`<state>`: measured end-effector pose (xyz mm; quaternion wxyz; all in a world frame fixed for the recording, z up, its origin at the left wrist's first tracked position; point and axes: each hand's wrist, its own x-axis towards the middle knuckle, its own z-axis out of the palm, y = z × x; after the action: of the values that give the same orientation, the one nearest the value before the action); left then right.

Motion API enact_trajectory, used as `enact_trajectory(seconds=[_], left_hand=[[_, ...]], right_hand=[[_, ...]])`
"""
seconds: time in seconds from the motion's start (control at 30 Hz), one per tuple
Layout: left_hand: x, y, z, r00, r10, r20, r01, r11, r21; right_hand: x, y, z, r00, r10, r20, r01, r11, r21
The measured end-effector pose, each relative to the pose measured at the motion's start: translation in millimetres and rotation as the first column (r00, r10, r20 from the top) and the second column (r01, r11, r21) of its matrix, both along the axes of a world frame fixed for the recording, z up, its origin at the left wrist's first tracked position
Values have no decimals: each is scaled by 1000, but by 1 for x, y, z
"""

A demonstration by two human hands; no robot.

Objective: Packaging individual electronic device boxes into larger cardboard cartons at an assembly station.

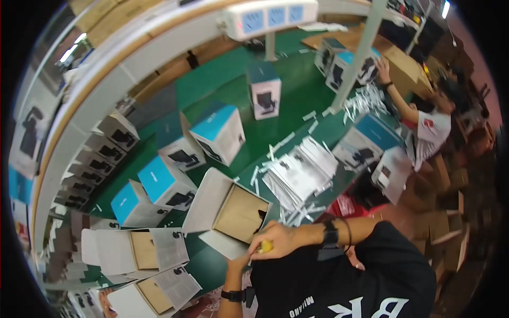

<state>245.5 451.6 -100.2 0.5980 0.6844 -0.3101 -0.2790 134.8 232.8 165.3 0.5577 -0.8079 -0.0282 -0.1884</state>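
Note:
An open carton (207,204) with white flaps and a brown cardboard insert (241,212) stands right in front of me on the green table. My right hand (275,240) is closed at the carton's near right corner, with a small yellow thing (266,246) in its fingers; its kind is unclear. Just below, my left hand (238,261) meets the carton's near edge and almost touches the right hand. Its fingers are mostly hidden. A dark opening shows at the insert's right side.
Two more open cartons (114,249) lie at left, beside another person's hand (107,303). Blue-topped boxes (164,180) stand behind. Stacked white printed sheets (299,169) and paper strips lie right of centre. A post (360,53) rises near a co-worker (432,124) handling boxes.

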Motion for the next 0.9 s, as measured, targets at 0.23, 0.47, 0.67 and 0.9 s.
enact_trajectory(seconds=[0.23, 0.47, 0.67, 0.9], left_hand=[[1, -3, 113, 984, -155, 88, 110, 915, 387], [-20, 13, 158, 997, 78, -21, -78, 997, 8], [-17, 15, 226, 989, 137, -60, -128, 982, 138], [-18, 21, 232, 977, 212, 14, -212, 977, 1]], right_hand=[[-37, -89, -53, 665, -713, -221, 731, 682, 1], [-54, -118, -151, 583, -794, -174, 511, 524, -681], [-73, -130, -145, 607, -729, -315, 382, 616, -689], [-59, -140, -126, 521, -788, -329, 476, 587, -655]])
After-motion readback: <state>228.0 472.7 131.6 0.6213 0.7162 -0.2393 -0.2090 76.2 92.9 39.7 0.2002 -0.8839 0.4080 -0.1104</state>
